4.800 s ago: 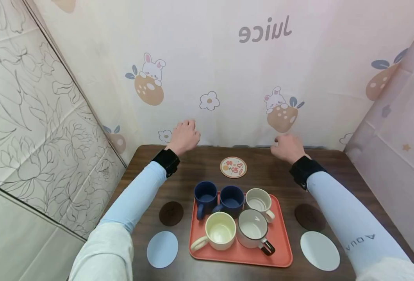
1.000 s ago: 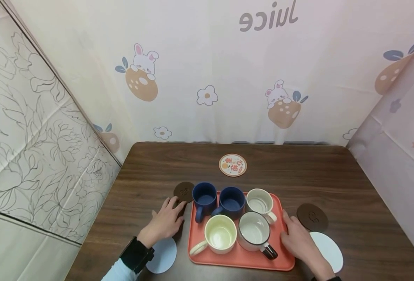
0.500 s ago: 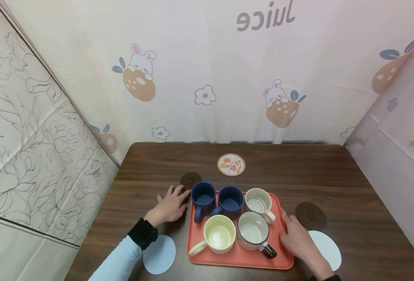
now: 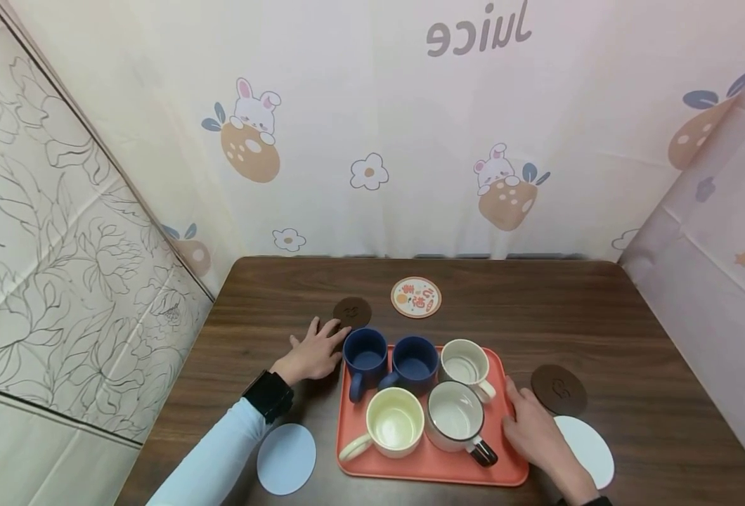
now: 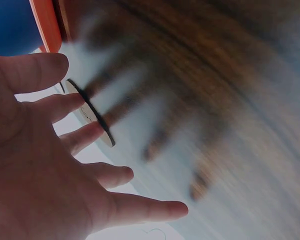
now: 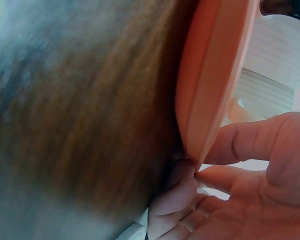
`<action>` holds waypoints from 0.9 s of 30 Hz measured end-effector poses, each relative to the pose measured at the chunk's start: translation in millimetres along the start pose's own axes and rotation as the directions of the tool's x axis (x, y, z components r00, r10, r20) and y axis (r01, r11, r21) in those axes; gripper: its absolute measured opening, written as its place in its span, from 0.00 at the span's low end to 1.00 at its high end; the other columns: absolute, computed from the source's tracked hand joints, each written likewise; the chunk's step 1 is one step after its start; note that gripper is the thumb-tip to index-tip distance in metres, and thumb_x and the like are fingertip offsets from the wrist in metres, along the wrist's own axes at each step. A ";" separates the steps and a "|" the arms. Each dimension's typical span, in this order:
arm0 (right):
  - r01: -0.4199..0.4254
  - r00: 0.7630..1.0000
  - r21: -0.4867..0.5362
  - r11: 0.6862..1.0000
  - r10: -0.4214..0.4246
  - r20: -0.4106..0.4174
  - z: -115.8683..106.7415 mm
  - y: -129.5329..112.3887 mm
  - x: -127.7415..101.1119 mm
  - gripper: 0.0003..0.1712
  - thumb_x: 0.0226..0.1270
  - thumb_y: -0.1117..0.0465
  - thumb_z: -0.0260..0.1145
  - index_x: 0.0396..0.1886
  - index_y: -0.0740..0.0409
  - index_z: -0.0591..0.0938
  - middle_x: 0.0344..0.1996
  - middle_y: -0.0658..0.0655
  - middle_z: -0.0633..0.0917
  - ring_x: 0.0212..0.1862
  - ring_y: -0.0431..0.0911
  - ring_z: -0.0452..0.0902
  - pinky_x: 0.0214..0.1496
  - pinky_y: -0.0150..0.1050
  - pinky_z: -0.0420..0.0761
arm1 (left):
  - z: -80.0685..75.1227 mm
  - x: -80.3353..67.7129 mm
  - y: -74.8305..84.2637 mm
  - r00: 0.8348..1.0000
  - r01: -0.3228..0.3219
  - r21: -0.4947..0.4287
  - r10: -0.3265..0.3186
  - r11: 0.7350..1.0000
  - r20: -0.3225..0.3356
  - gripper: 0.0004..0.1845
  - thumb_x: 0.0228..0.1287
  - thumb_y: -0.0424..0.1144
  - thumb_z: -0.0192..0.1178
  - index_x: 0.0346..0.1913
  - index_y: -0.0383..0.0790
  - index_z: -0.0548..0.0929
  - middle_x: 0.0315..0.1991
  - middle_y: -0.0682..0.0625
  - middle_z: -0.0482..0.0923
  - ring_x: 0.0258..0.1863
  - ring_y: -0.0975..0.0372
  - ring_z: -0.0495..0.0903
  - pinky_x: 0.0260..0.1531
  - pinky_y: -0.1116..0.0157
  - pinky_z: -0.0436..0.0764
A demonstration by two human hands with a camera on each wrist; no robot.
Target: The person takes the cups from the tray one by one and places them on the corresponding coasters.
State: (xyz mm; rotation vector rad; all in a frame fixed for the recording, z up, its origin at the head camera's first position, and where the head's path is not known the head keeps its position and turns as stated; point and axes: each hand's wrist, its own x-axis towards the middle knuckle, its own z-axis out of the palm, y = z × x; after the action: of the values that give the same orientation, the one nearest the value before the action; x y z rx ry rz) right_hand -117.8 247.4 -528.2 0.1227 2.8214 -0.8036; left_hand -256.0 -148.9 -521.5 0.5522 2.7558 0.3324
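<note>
My left hand (image 4: 312,355) is spread, its straight fingertips touching the edge of a dark brown round coaster (image 4: 352,311) behind the tray's left corner. In the left wrist view the fingers point at that coaster (image 5: 85,111), flat on the glossy wood. My right hand (image 4: 533,429) pinches the right rim of a red tray (image 4: 436,475); the right wrist view has thumb and fingers on either side of the tray edge (image 6: 210,100). On the tray stand two navy mugs (image 4: 365,351) (image 4: 415,358), a small cream mug (image 4: 464,362), a pale yellow mug (image 4: 395,422) and a black-handled white mug (image 4: 455,414).
A printed oval coaster (image 4: 416,297) lies behind the tray. Left of it is a pale blue coaster (image 4: 287,460). To the right lie another brown coaster (image 4: 559,390) and a white coaster (image 4: 586,450), partly under the right forearm. A patterned curtain (image 4: 372,126) borders the table's back.
Both hands came from the table's back to the tray. The left hand pushed the brown coaster from the tray's left side to behind its corner. The right hand took the rim and stays there.
</note>
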 end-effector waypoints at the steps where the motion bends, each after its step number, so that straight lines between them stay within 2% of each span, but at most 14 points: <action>1: 0.000 1.000 -0.001 1.000 0.000 0.000 0.1 0.2 -0.3 0.40 0.70 0.67 0.61 0.77 0.80 0.60 0.42 0.65 0.76 0.29 0.48 0.71 0.28 0.43 0.71 | -0.2 2.8 0.3 1.000 0.004 0.003 -0.004 1.000 0.008 0.30 0.81 0.44 0.55 0.82 0.51 0.66 0.82 0.43 0.55 0.80 0.32 0.44 0.57 0.16 0.52; 9: -0.031 0.999 0.007 0.999 0.031 0.014 -0.8 -0.7 -0.3 0.41 0.70 0.67 0.60 0.78 0.79 0.58 0.44 0.67 0.75 0.29 0.48 0.71 0.28 0.43 0.71 | -8.0 20.5 3.3 0.999 0.007 0.009 -0.007 1.000 0.038 0.31 0.82 0.45 0.53 0.83 0.53 0.63 0.83 0.44 0.52 0.81 0.34 0.42 0.57 0.17 0.53; 13: -0.013 1.000 0.005 1.000 0.013 0.002 -1.1 -1.4 -0.2 0.41 0.69 0.68 0.60 0.77 0.79 0.59 0.44 0.67 0.75 0.29 0.48 0.71 0.28 0.42 0.71 | -11.5 25.3 3.3 0.999 0.006 0.010 -0.006 1.000 0.047 0.31 0.83 0.46 0.52 0.83 0.52 0.62 0.83 0.44 0.51 0.81 0.34 0.41 0.57 0.17 0.54; 27: -0.008 1.000 0.002 1.000 0.008 0.008 0.8 -0.5 -2.3 0.40 0.69 0.67 0.60 0.77 0.80 0.59 0.44 0.66 0.76 0.30 0.48 0.71 0.28 0.42 0.72 | -14.4 29.9 4.2 0.997 -0.001 0.004 0.000 1.000 0.075 0.33 0.83 0.54 0.50 0.84 0.52 0.60 0.85 0.44 0.48 0.82 0.36 0.38 0.57 0.17 0.53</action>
State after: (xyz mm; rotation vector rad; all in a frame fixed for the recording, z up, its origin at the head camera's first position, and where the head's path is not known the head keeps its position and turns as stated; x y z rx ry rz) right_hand -115.5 246.5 -528.1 0.1300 2.8107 -0.8028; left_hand -285.9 -135.3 -514.6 0.5552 2.6854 0.2997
